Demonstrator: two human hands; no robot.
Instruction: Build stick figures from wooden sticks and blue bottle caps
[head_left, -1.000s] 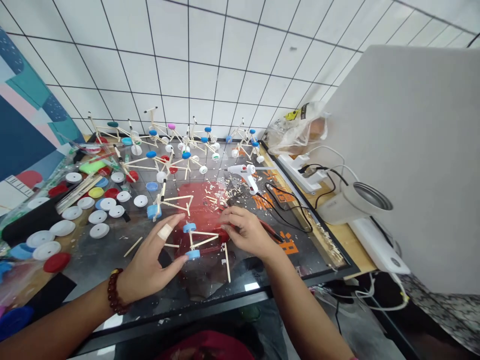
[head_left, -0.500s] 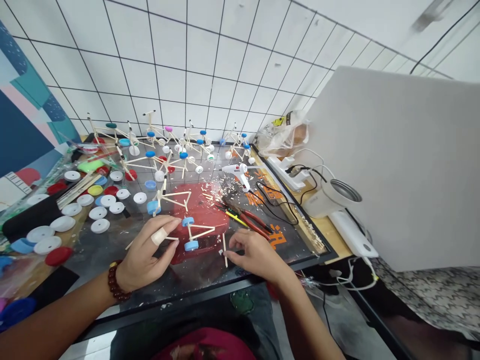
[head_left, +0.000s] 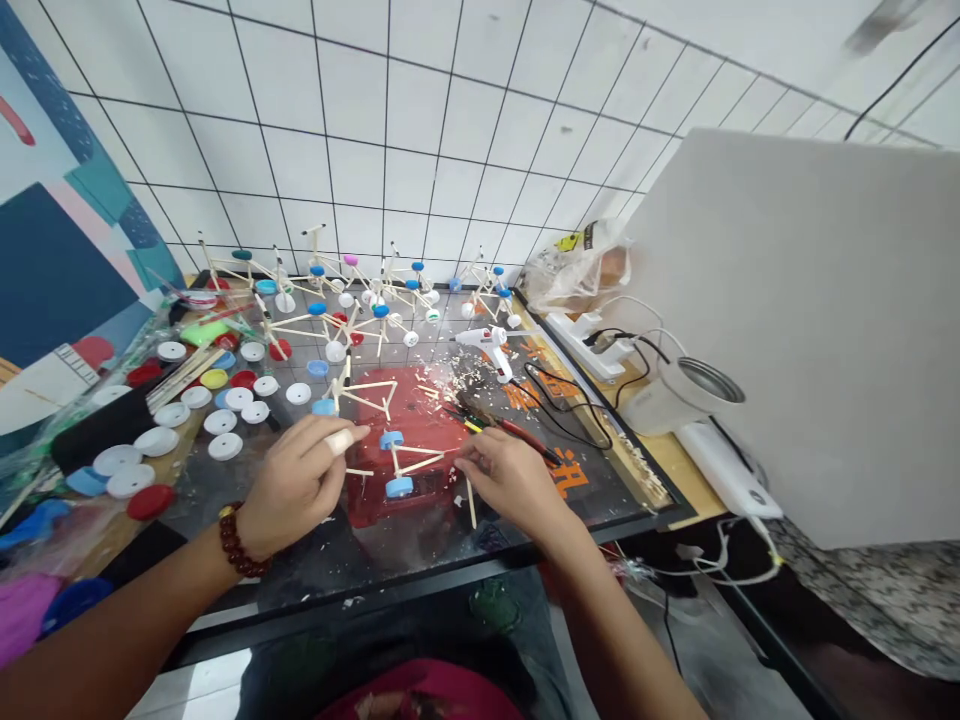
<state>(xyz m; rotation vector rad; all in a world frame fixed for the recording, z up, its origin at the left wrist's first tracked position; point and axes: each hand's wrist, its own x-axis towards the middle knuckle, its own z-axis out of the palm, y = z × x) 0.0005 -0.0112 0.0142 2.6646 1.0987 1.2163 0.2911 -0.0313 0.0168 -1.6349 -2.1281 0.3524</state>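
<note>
My left hand (head_left: 296, 485), a bandage around one finger, is curled with a thin wooden stick (head_left: 361, 472) poking out past its thumb. Close by on the red patch lies a small frame of sticks (head_left: 417, 463) with two light-blue bottle-cap wheels (head_left: 399, 487). At that frame's pointed end are the fingertips of my right hand (head_left: 506, 475), drawn together; whether they touch the tip or pinch something small cannot be made out. Another wooden stick (head_left: 472, 505) lies just below the right fingers. Behind stands a larger stick frame (head_left: 388, 395) with a blue cap.
A white glue gun (head_left: 487, 348) lies beyond, its black cord looping right. Red-handled pliers (head_left: 531, 440) are partly behind my right hand. Loose bottle caps (head_left: 223, 446) spread at left. Several stick models with cap wheels (head_left: 319, 310) line the back. A power strip (head_left: 589, 345) sits right.
My right hand has moved up and away from the loose stick, toward the small frame's tip. My left hand stays near the frame. The view has shifted slightly.
</note>
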